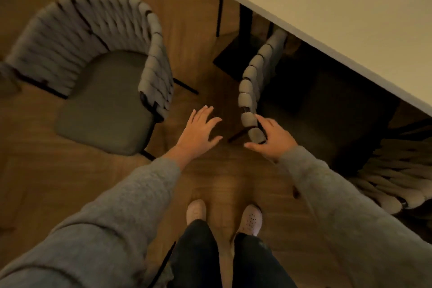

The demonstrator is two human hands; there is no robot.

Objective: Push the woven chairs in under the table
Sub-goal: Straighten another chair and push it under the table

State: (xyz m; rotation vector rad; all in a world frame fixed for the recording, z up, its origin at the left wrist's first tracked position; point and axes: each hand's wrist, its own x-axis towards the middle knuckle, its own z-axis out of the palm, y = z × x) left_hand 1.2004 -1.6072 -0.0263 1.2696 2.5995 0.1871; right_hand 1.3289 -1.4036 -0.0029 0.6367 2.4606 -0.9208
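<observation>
Left hand [198, 131]: fingers spread, hovering over the wooden floor [224, 180], touching nothing.
Right hand [272, 139]: curled around the woven back edge of the tucked chair [253, 91], seat under the desk [339, 7].
Other woven chair [93, 65]: well clear of the desk, on the left.
Writing: none legible.

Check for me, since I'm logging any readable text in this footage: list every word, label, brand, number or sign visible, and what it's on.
None can be read. The woven chairs, the table, the grey sleeves and the pale shoes show no lettering. The right shoe has only a pattern of small holes; the picture is dim and motion-blurred.
</observation>
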